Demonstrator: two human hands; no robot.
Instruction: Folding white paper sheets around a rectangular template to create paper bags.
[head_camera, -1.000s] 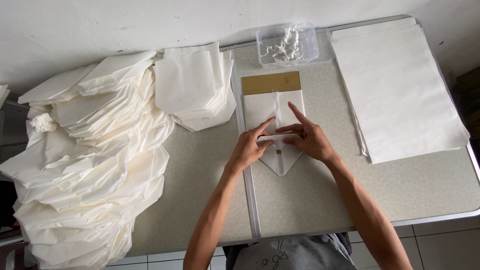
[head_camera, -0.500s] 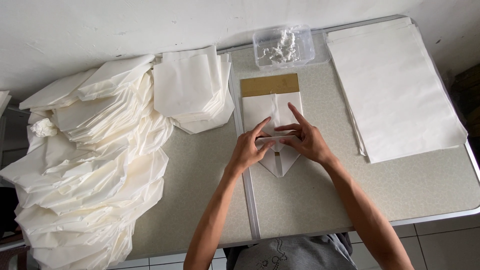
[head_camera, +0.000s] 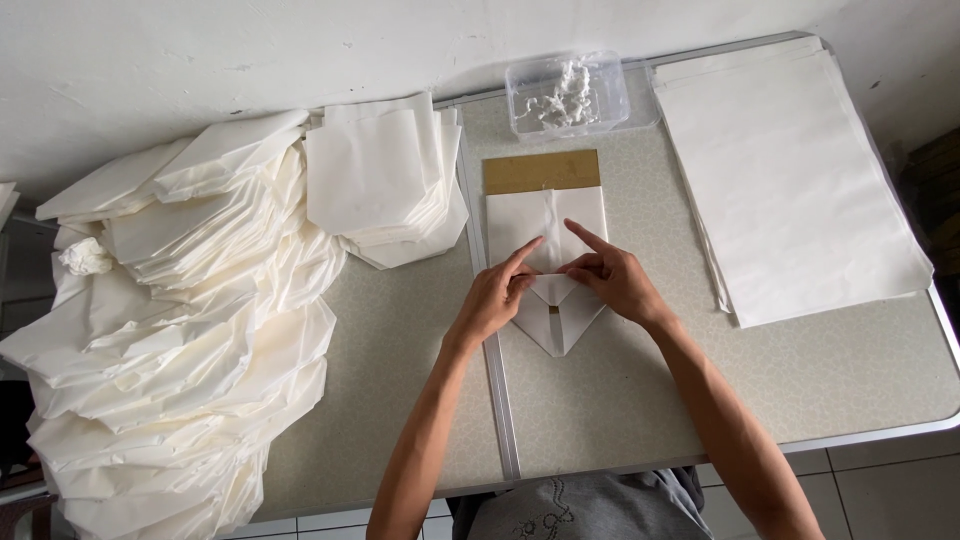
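I press both hands, left hand (head_camera: 497, 297) and right hand (head_camera: 612, 283), flat and ungrasping, creasing the folded white paper (head_camera: 546, 250); the pointed flap at six o'clock needs firm smoothing.

White folded paper (head_camera: 545, 235) lying over a tan, golden-brown card (head_camera: 541, 171). Speckled beige-grey worktop (head_camera: 620, 400) with a pale metal seam down the middle. Cream-white heap of folded paper bags (head_camera: 170, 330) at the left; flat stack of plain white sheets (head_camera: 790, 180) at the right. Clear plastic tub (head_camera: 566, 95) holding white scraps. Grey patterned cloth (head_camera: 590, 510) at the bottom edge. Off-white wall (head_camera: 250, 50) behind.
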